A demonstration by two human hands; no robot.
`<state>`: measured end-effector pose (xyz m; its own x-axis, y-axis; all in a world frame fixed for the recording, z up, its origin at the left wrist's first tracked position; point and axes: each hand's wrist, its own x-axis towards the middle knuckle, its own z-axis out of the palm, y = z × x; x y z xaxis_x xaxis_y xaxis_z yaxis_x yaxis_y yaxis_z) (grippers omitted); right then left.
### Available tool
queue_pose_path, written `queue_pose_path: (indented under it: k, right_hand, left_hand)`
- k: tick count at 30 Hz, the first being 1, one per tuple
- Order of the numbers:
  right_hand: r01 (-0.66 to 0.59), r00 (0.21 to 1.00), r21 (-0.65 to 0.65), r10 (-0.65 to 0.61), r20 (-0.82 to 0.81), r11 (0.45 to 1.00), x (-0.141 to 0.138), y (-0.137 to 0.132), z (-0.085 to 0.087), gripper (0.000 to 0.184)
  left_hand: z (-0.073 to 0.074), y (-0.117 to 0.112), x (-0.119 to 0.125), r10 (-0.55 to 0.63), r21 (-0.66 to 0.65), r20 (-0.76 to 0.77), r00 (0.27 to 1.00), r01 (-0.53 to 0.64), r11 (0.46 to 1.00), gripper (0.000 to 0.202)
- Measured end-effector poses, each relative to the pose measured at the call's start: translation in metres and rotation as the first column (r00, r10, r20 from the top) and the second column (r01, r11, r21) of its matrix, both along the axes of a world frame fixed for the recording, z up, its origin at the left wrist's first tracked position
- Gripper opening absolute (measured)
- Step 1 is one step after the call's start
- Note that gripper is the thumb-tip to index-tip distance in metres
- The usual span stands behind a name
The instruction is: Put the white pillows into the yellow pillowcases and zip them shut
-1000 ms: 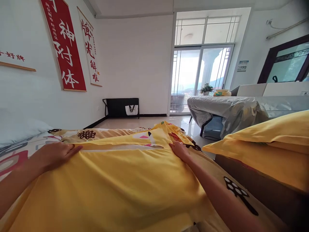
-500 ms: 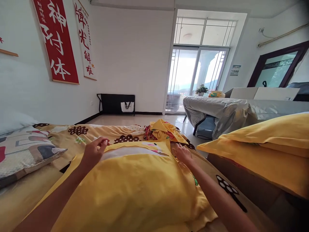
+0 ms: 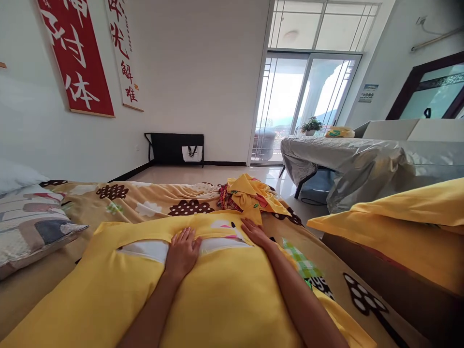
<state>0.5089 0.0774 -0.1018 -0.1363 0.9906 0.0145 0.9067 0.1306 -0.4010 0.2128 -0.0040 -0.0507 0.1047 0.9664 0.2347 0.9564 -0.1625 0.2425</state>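
A big pillow in a yellow case lies on the bed in front of me. Its far end gapes, and the white inner pillow shows through the slit. My left hand lies flat on that opening, fingers stretched out. My right hand rests palm down on the case's far right corner, fingers extended. A crumpled yellow patterned cloth lies just beyond my right hand.
The bed carries a tan sheet with brown cloud prints. A patterned cushion lies at the left. Yellow pillows are stacked at the right. A grey-covered table stands beyond, near glass doors.
My left hand has slid right from the pillow's left edge to the middle of the opening and flattened. My right hand shifted slightly left. More of the white inner pillow now shows.
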Motion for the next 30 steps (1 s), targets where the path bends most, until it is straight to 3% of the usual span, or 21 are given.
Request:
queue_pose_path:
  k: [2,5,10,14,17,20,22,24,27,30]
  right_hand:
    - [0.018,1.000,-0.028,-0.018,0.002,0.999,0.018,0.005,-0.008,0.062]
    - [0.047,0.999,-0.003,-0.047,0.015,0.999,0.029,0.008,-0.014,0.059]
    - [0.092,0.994,0.165,-0.100,0.041,0.982,0.027,-0.004,-0.004,0.050]
    - [0.190,0.976,0.377,-0.216,0.028,0.906,0.034,-0.042,0.007,0.047]
    - [0.119,0.983,0.527,-0.176,0.057,0.841,0.049,-0.097,0.001,0.048]
    - [-0.053,0.982,0.431,-0.031,0.185,0.901,0.069,-0.164,-0.013,0.048]
    - [0.013,0.971,0.342,-0.093,0.221,0.940,0.078,-0.203,-0.019,0.046]
    - [0.162,0.942,0.335,-0.247,0.229,0.928,0.080,-0.231,-0.021,0.046]
    - [0.283,0.901,0.290,-0.357,0.246,0.914,0.070,-0.248,-0.018,0.040]
    - [0.335,0.892,0.138,-0.361,0.272,0.932,0.063,-0.249,-0.004,0.030]
  left_hand:
    - [-0.007,-0.002,-0.007,0.007,0.009,0.022,1.000,-0.007,1.000,0.053]
    - [-0.001,-0.002,-0.005,-0.003,0.000,0.023,1.000,0.003,1.000,0.054]
    - [0.001,0.001,-0.004,-0.001,-0.021,0.050,0.999,0.002,1.000,0.053]
    - [-0.004,0.000,-0.010,-0.010,0.010,0.071,0.997,0.010,1.000,0.052]
    - [-0.006,0.001,-0.011,-0.017,0.028,0.095,0.995,0.015,0.999,0.051]
    - [-0.007,0.002,-0.011,-0.040,0.075,0.121,0.992,0.031,0.997,0.050]
    - [-0.009,0.004,-0.011,-0.059,0.118,0.143,0.988,0.042,0.992,0.050]
    - [-0.011,0.006,-0.012,-0.078,0.182,0.168,0.983,0.047,0.982,0.048]
    - [-0.004,0.005,-0.014,-0.147,0.369,0.171,0.974,0.075,0.927,0.045]
    - [0.021,-0.016,-0.012,-0.300,0.563,0.053,0.952,0.220,0.797,0.041]
